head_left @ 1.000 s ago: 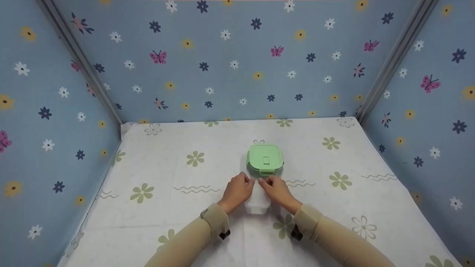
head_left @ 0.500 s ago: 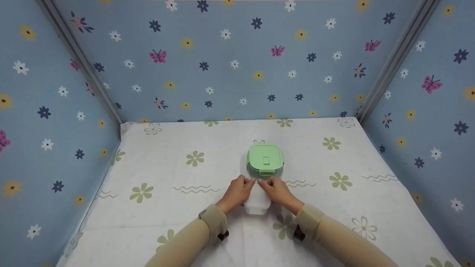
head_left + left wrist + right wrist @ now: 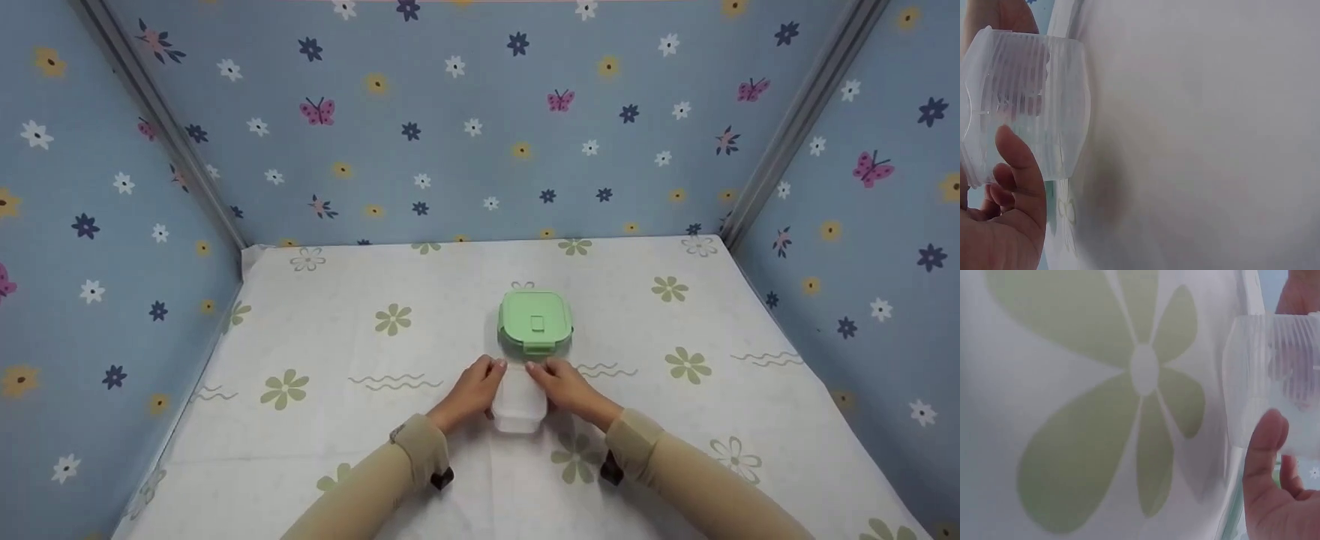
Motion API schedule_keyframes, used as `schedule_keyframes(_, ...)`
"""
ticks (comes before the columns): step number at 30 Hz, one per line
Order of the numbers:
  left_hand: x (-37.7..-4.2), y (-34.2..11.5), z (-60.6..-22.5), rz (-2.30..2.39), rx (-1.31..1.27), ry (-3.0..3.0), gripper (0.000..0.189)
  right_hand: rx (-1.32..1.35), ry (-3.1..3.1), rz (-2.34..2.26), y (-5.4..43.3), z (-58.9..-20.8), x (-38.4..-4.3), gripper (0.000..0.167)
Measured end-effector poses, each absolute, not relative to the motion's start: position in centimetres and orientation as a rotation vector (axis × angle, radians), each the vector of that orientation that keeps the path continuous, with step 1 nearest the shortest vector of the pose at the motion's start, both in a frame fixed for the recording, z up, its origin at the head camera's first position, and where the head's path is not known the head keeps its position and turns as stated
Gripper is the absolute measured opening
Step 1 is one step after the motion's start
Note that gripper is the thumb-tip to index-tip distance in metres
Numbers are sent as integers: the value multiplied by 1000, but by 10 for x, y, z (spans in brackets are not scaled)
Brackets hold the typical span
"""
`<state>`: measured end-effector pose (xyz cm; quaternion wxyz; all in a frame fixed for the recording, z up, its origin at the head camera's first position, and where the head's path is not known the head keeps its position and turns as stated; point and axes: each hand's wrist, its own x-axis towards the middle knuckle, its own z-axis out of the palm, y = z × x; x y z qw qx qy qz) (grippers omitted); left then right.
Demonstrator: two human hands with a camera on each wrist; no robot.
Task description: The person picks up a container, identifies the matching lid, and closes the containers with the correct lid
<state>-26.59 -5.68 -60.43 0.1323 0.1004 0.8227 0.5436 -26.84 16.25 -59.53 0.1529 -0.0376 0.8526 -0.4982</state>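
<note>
A clear, ribbed plastic container (image 3: 519,411) is between my two hands, just in front of a square box (image 3: 536,319) with a green clip lid. My left hand (image 3: 471,394) grips its left side, thumb on the far part of the top. From the right, my right hand (image 3: 576,391) grips the opposite side in much the same way. In the left wrist view, curled fingers (image 3: 1022,163) lie along the ribbed wall. The right wrist view shows a finger (image 3: 1266,439) against the container's other side. Its top is partly cut off in both wrist views.
A white cloth (image 3: 315,442) with green flowers covers the table. Blue flowered panels (image 3: 480,135) enclose the back and both sides, with grey posts (image 3: 802,120) at the corners. The green-lidded box stands directly beyond the hands.
Both thumbs have slid apart, from close together over the container's top to nearer its sides, baring more of it. The wrists have spread outward slightly. The green-lidded box has stayed put.
</note>
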Motion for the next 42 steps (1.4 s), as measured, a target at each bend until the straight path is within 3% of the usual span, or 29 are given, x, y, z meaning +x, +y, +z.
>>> schedule_keyframes(12,-260,-55,-606,1529,295,2351,40,-147,2313,-1416,179,-597,-261,43)
schedule_keyframes(29,-259,-60,-608,1535,311,2342,36,-177,2315,-1422,172,-598,-259,37)
schedule_keyframes(33,-267,-66,-631,1567,354,2356,40,-170,2314,-1443,170,-598,-258,37)
schedule_keyframes(42,-269,-68,-593,1523,319,2472,25,-189,2354,-1476,178,-589,-266,39)
